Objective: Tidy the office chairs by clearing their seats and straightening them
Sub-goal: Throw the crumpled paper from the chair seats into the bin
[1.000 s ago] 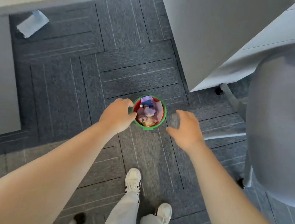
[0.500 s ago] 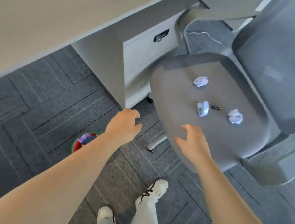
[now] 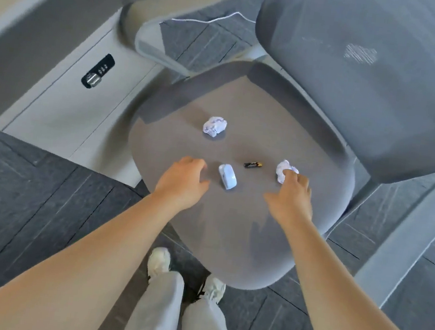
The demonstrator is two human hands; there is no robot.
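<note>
A grey office chair fills the view, its seat (image 3: 230, 234) in the middle and its backrest (image 3: 369, 87) at the upper right. On the seat lie a crumpled paper ball (image 3: 214, 126), a white computer mouse (image 3: 227, 176), a small black battery (image 3: 252, 164) and a second crumpled paper ball (image 3: 283, 169). My left hand (image 3: 183, 182) hovers over the seat just left of the mouse, fingers curled and apart, holding nothing. My right hand (image 3: 292, 198) reaches over the seat, its fingertips touching the second paper ball and partly hiding it.
A white drawer cabinet (image 3: 76, 105) with a combination lock (image 3: 98, 71) stands under the desk at the left. The chair's armrest (image 3: 156, 22) curves near the desk edge. A white cable (image 3: 216, 21) lies on the grey carpet tiles behind. My feet stand below the seat's front edge.
The view swung from the small red-and-green bin on the floor up to the chair. Both hands moved from the bin to over the seat; the right hand reached the paper ball.
</note>
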